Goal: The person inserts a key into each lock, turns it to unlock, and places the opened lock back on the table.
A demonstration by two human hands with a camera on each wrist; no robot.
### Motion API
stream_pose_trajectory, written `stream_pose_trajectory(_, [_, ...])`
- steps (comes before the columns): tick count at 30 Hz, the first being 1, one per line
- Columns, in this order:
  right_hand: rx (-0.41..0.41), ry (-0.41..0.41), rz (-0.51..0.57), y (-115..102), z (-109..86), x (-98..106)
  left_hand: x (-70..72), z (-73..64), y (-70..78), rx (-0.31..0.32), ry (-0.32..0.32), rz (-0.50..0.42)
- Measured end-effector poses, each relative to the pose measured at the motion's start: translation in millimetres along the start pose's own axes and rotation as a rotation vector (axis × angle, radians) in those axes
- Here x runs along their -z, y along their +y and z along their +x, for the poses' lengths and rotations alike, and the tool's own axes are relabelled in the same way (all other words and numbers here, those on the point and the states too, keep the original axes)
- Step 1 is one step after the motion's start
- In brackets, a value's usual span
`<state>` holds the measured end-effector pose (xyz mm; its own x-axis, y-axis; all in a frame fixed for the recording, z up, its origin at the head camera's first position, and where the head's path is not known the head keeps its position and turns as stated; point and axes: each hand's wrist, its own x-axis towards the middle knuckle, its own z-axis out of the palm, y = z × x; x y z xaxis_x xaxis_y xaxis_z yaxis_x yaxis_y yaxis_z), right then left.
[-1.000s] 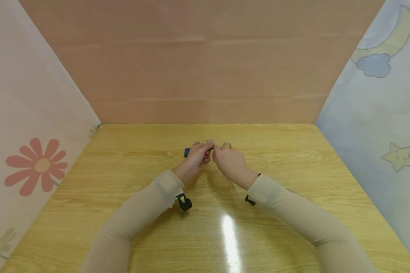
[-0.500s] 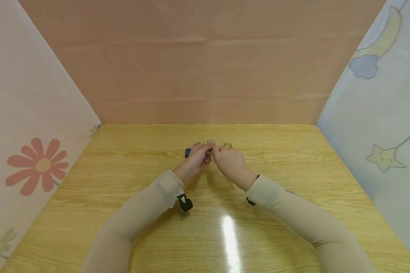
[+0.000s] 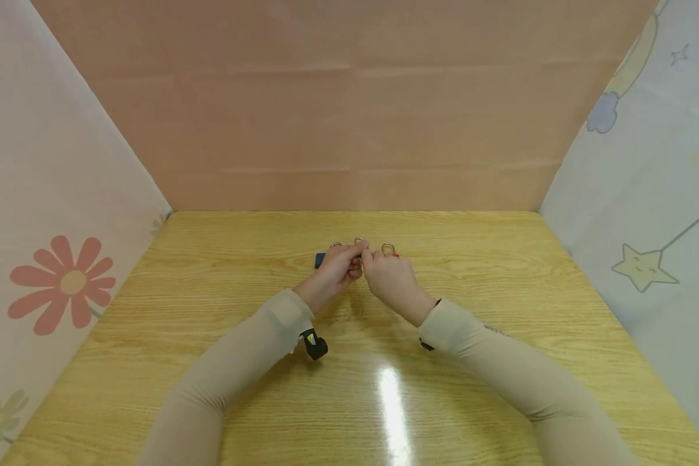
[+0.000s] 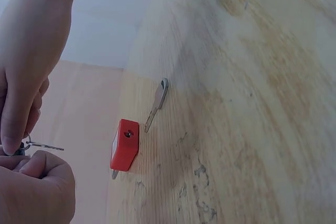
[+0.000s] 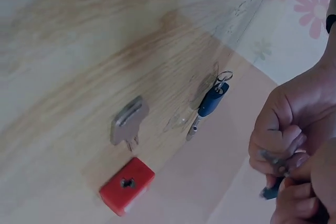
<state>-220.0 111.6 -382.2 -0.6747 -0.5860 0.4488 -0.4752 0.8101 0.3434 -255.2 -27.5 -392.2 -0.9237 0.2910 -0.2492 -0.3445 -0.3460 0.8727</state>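
My left hand point(image 3: 339, 266) grips a small dark padlock point(image 5: 270, 192), mostly hidden by fingers. Its metal shackle point(image 3: 358, 240) sticks up between the two hands in the head view. Close against it, my right hand point(image 3: 393, 278) pinches a key at the lock, covered by thumb and fingers. From the same ring a second key point(image 4: 47, 146) hangs out in the left wrist view. A blue padlock point(image 5: 214, 99) with a key ring lies behind my left hand. By my right hand lies a red padlock point(image 5: 127, 184), its keyhole facing me, with a loose key point(image 5: 128, 121) in front.
The wooden table point(image 3: 256, 388) runs back to an orange-brown sheet point(image 3: 349, 116). Patterned sheets stand along both sides, one with a flower point(image 3: 72, 283), the other with a star point(image 3: 644, 266). A black strap device point(image 3: 314, 344) hangs at the left cuff.
Both hands stay almost in place, the right fingers shifting slightly at the lock. A bit of the red padlock now shows beside the right hand. The right-hand sheet's drawings have shifted left.
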Motion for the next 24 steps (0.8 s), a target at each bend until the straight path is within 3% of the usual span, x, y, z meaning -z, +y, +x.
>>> stream_pose_trajectory(2, [-0.062,-0.111,0.217,2.5,1.4,1.3,1.3,-0.7,1.1,0.001,-0.005,-0.003])
stream_pose_trajectory(7, [-0.406,-0.402,1.124,13.4,6.5,2.8,1.6,-0.5,2.5,0.015,0.024,0.009])
stream_pose_trajectory(11, [-0.646,-0.546,1.802,19.9,9.6,2.4,0.0,-0.1,2.5,0.014,0.041,0.02])
stream_pose_trajectory(14, [-0.774,-0.614,2.15,21.9,10.0,4.2,-1.2,-0.1,1.9,0.009,0.033,0.03])
stream_pose_trajectory(16, [-0.817,-0.629,2.263,22.1,9.6,4.8,-1.8,-0.4,1.3,0.006,0.024,0.033])
stream_pose_trajectory(18, [-0.839,-0.619,2.267,21.2,9.4,5.2,-2.2,-1.0,0.9,0.004,0.025,0.043])
stream_pose_trajectory(20, [-0.833,-0.59,2.178,19.4,9.5,4.5,-2.2,-1.4,0.5,-0.001,0.028,0.052])
stream_pose_trajectory(24, [-0.789,-0.518,1.872,14.4,9.9,3.7,-1.6,-1.5,0.0,-0.013,0.044,0.078])
